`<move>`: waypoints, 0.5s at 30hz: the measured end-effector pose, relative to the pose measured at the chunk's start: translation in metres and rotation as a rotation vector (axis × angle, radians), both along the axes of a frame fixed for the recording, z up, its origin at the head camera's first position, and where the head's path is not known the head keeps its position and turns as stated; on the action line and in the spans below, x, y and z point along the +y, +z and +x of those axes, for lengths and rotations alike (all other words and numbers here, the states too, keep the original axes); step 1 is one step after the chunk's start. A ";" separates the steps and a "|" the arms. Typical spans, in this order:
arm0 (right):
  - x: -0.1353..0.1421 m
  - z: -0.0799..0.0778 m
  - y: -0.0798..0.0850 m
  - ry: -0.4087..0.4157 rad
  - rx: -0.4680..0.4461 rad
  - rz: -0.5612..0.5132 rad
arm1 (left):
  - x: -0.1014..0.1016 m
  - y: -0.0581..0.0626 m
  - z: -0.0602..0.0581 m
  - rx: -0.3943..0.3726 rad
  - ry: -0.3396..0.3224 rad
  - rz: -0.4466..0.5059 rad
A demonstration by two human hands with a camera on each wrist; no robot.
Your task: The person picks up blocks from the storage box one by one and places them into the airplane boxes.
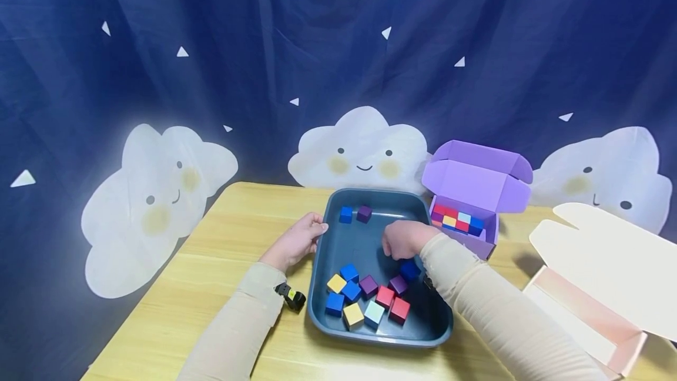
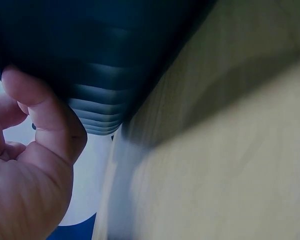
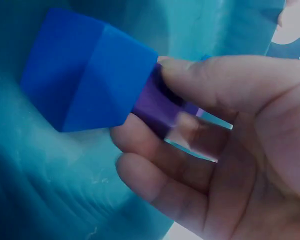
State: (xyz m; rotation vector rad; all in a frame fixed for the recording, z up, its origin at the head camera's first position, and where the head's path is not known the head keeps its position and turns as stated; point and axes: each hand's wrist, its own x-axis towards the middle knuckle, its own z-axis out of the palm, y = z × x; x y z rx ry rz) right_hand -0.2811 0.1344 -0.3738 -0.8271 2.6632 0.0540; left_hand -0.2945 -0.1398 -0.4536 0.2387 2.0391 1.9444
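My left hand (image 1: 301, 240) grips the left rim of the dark blue-grey tray (image 1: 313, 310), its thumb and fingers about the edge in the left wrist view. Inside the tray my right hand (image 1: 404, 240), fingers curled, reaches over the middle. In the right wrist view it pinches a purple block (image 3: 155, 107) between thumb and fingers, hidden from the head view by the hand. Right by those fingertips lies a blue block (image 3: 85, 75). Several blocks, among them a red block (image 1: 399, 310), a yellow block (image 1: 353, 316) and a pale block (image 1: 374, 314), cluster at the near end.
A blue block (image 1: 346, 214) and another purple block (image 1: 364, 213) lie at the tray's far end. Behind its right side stands an open purple box (image 1: 471, 187) with several coloured blocks. An open cream-pink box (image 1: 576, 316) sits at the right, on the wooden table (image 1: 174, 316).
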 end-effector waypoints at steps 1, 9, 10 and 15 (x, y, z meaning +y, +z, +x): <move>0.001 0.000 0.002 0.006 0.001 -0.013 | 0.000 0.000 0.000 -0.001 -0.001 -0.003; 0.026 -0.008 0.035 0.022 0.120 -0.137 | 0.000 0.001 -0.001 0.005 -0.004 0.008; 0.032 -0.009 0.039 0.025 0.138 -0.144 | 0.000 0.001 0.000 0.002 -0.004 0.009; 0.069 -0.017 0.054 -0.004 0.187 -0.194 | -0.001 -0.001 -0.001 -0.011 -0.011 0.013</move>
